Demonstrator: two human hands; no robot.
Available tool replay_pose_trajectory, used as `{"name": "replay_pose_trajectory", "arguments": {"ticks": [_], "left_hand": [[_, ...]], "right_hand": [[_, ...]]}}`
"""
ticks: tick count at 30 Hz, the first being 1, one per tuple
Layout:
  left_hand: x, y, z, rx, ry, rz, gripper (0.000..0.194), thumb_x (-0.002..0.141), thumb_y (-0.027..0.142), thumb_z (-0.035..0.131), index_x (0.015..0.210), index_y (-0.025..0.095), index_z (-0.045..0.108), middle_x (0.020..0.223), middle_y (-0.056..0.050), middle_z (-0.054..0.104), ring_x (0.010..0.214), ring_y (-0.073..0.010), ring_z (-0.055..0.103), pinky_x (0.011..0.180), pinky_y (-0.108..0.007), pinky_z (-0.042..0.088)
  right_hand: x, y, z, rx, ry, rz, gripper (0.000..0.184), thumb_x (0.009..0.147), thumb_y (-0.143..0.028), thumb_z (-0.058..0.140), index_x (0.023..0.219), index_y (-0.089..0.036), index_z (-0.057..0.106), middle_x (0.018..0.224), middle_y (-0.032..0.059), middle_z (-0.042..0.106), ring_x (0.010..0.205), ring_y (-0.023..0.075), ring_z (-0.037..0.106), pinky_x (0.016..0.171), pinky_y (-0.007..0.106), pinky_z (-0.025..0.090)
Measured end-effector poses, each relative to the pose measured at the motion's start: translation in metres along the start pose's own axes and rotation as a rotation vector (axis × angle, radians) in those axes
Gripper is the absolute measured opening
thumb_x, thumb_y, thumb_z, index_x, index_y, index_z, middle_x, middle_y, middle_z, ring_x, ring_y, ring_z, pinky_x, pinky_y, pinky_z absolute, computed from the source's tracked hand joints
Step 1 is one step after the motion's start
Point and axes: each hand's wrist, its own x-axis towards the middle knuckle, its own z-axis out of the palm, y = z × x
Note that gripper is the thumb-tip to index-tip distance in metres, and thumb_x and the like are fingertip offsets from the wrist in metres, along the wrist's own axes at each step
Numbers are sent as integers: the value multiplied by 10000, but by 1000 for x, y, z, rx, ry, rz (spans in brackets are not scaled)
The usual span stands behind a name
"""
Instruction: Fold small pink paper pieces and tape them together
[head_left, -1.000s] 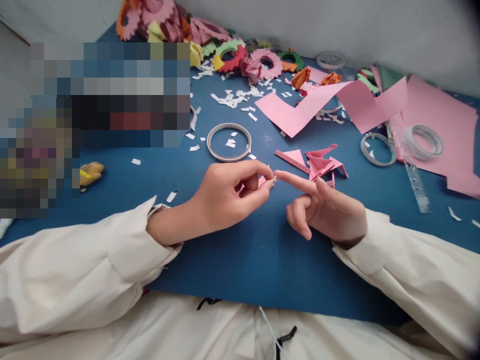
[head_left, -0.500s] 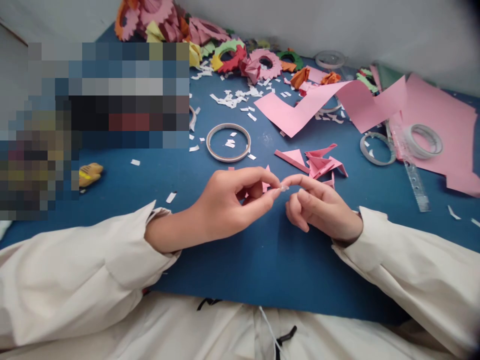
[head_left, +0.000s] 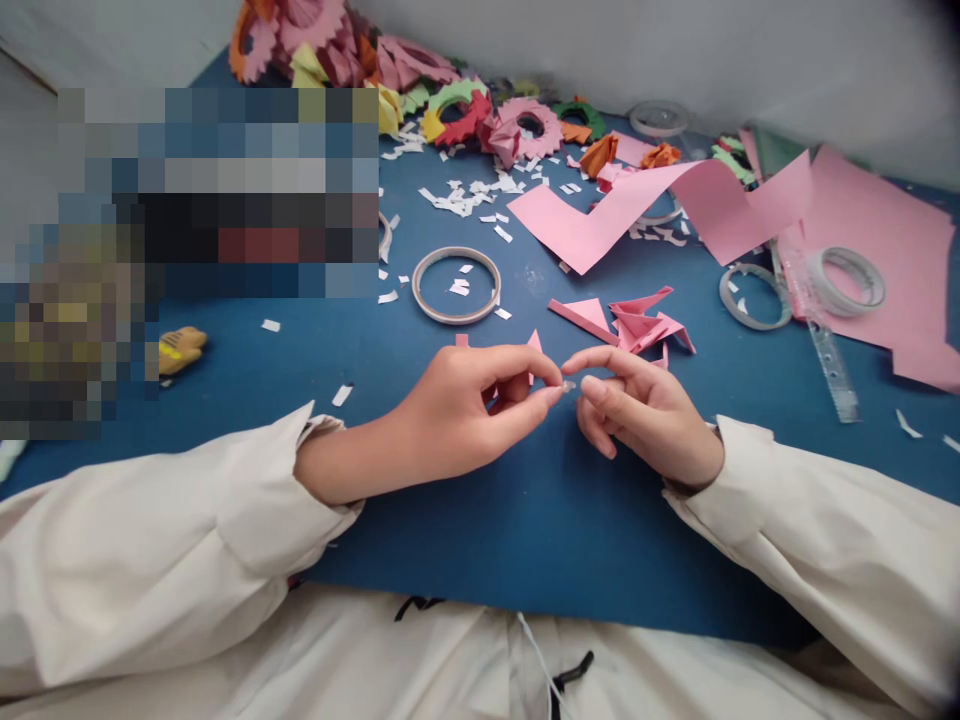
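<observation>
Between the thumb and index fingertip of my left hand [head_left: 476, 405] is pinched a tiny whitish, see-through scrap [head_left: 569, 386] that looks like a bit of tape. My right hand [head_left: 652, 410] faces it from the right, index finger stretched out just above the scrap, thumb apart from the index and the other fingers curled. Nothing shows in the right hand's grasp. Just beyond both hands lie folded pink paper pieces [head_left: 646, 328], and another pink piece is partly hidden behind my left fingers.
A tape roll [head_left: 414, 285] lies beyond my left hand. White paper scraps [head_left: 459, 200] are strewn over the blue table [head_left: 480, 540]. To the right are pink sheets [head_left: 892, 240], a clear ruler [head_left: 834, 365] and more tape rolls. Folded-paper rings [head_left: 531, 122] line the back.
My left fingertips have dipped slightly with the scrap. My right index finger has come off it, and the right thumb has moved a little nearer to it.
</observation>
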Motion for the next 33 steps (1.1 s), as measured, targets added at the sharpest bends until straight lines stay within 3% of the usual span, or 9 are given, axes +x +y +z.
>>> {"name": "replay_pose_trajectory", "arguments": {"ticks": [9, 14, 17, 19, 21, 28, 33], "left_hand": [[-1, -1, 2, 61, 29, 5, 96, 837, 205, 588, 820, 144, 661, 524, 74, 476, 468, -42, 400, 471, -163, 327], [-1, -5, 0, 334, 117, 106, 106, 839, 212, 589, 766, 161, 647, 498, 73, 467, 459, -62, 418, 505, -199, 351], [1, -9, -4, 668, 103, 169, 155, 847, 274, 571, 812, 141, 642, 694, -36, 619, 682, -176, 570, 644, -296, 432], [2, -12, -4, 866, 65, 181, 242, 831, 353, 590, 872, 120, 640, 904, -128, 651, 876, -290, 590, 732, -394, 441], [3, -15, -3, 947, 29, 176, 289, 830, 389, 594, 911, 114, 629, 995, -159, 639, 950, -341, 581, 749, -441, 430], [5, -18, -1, 963, -45, 415, 222, 913, 291, 465, 842, 125, 594, 860, -101, 664, 853, -264, 608, 756, -430, 413], [6, -16, -4, 985, -54, 594, 187, 894, 230, 452, 852, 129, 603, 845, -69, 662, 882, -255, 615, 849, -478, 424]], "right_hand": [[-1, -4, 6, -159, 71, -24, 211, 887, -350, 584, 879, -142, 550, 438, -61, 535, 352, 63, 472, 374, 175, 369], [-3, -2, 8, -275, 231, -93, 229, 860, -360, 618, 841, -143, 547, 412, -70, 489, 329, 57, 433, 338, 166, 318], [-3, 0, 7, -347, 246, -120, 204, 876, -339, 595, 848, -143, 547, 428, -63, 492, 347, 59, 438, 343, 169, 315], [-4, 1, 6, -424, 229, -151, 183, 886, -327, 579, 866, -147, 550, 453, -57, 498, 370, 66, 455, 362, 180, 337], [-5, 3, 6, -512, 221, -196, 159, 897, -312, 560, 885, -154, 551, 474, -54, 499, 385, 70, 463, 380, 191, 351], [-7, 1, 3, -920, 205, -428, 36, 895, -203, 518, 906, -178, 542, 519, -51, 514, 413, 60, 441, 420, 194, 353], [-7, 1, 2, -1122, 213, -538, 67, 863, -160, 536, 914, -195, 560, 531, -58, 512, 420, 60, 423, 443, 201, 345]]}}
